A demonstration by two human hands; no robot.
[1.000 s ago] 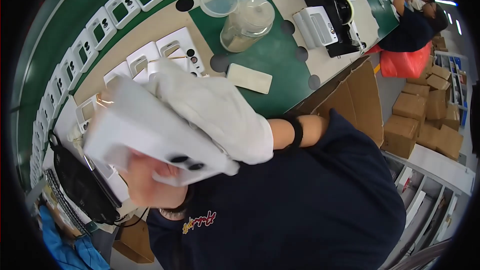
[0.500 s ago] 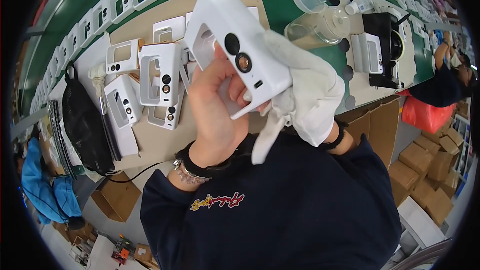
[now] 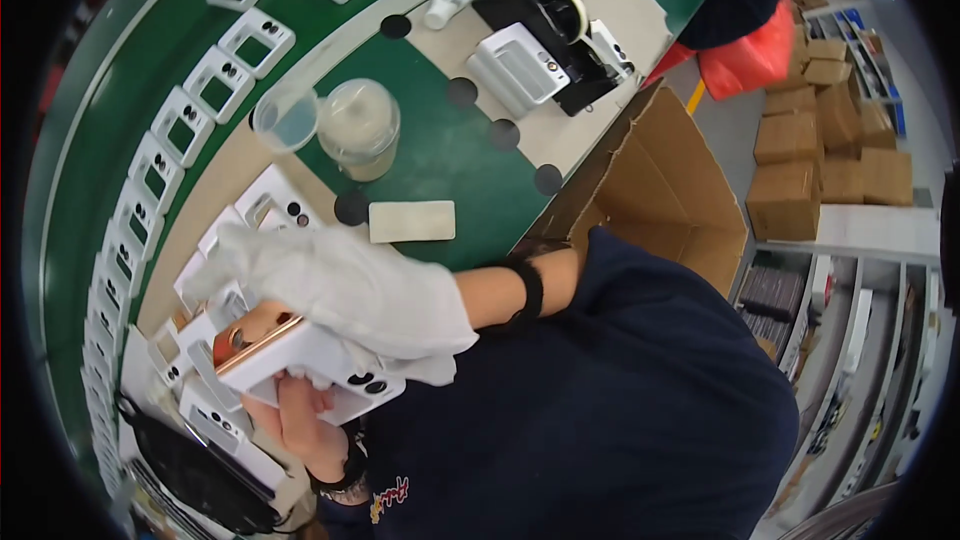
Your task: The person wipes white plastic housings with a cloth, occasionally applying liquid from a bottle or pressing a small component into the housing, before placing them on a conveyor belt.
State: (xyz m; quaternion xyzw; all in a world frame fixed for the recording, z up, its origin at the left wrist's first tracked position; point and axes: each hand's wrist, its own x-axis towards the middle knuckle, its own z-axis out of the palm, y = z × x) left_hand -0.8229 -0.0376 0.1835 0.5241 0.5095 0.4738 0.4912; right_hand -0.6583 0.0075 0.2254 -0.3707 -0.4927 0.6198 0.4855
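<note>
My left hand (image 3: 300,423) is bare and closed around a white plastic housing (image 3: 375,397), its fingers reaching into the rectangular opening. The housing is tilted, and a shiny copper-coloured mirror-like face (image 3: 238,342) shows on one side, with dark round holes near its right end. Over its upper side lies my right hand (image 3: 350,285) in a loose white glove, gripping the housing; the glove hides most of those fingertips. More white housings (image 3: 275,195) lie on the table just beyond and to the left of my hands.
A long row of white housings (image 3: 185,127) lines the green belt. Clear plastic containers (image 3: 362,130), a pale block (image 3: 412,221) and a black tape dispenser (image 3: 540,15) stand on the table. An open cardboard box (image 3: 665,175) is at right; a black pouch (image 3: 195,470) lies lower left.
My view has swung to the right. The housing has been turned over and lowered, bringing its copper-coloured face into sight. My gloved right hand has moved from its side to across its top.
</note>
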